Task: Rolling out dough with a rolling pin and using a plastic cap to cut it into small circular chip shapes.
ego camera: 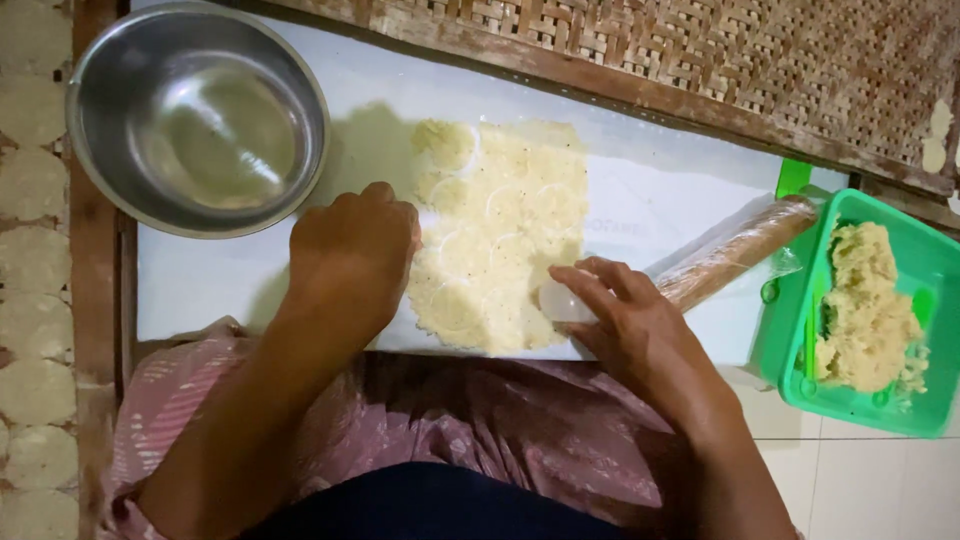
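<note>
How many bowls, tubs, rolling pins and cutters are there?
Metal bowl: 1
Green tub of dough: 1
Rolling pin: 1
White round cutter in the right hand: 1
Total: 4

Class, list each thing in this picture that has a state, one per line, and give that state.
Dough sheet: rolled flat, marked with round cuts.
Metal bowl: empty.
Green tub: holds a dough lump.
Rolling pin: lying unused.
Left hand: resting on the sheet's edge.
Right hand: pressing a white cutter.
</note>
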